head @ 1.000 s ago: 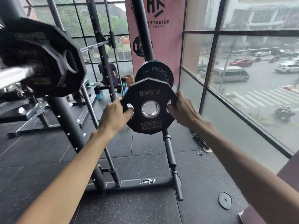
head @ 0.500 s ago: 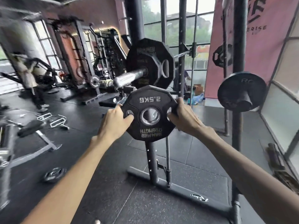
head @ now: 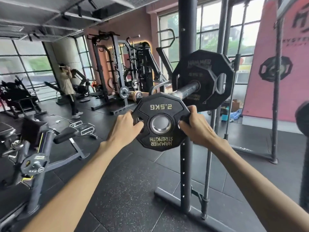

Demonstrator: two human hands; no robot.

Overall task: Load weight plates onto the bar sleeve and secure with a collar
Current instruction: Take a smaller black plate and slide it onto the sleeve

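I hold a black 2.5 kg weight plate (head: 161,113) upright in front of me, its lettering upside down. My left hand (head: 126,127) grips its left edge through a handle slot and my right hand (head: 194,125) grips the right edge. Just behind and above it the steel bar sleeve (head: 186,91) points toward me, its tip near the plate's top rim. A larger black plate (head: 203,77) sits on that sleeve. The small plate's centre hole lies below the sleeve tip. No collar is in sight.
The black rack upright (head: 185,161) stands right behind the plate, its base bar on the rubber floor. A bench (head: 66,133) and a plate stand (head: 34,166) are at left. A person (head: 66,86) stands far left. A stored plate (head: 301,118) juts in at right.
My view has swung left from the window to the gym floor. The plate has travelled with both hands from the storage peg toward the loaded bar sleeve, which now sits just above it.
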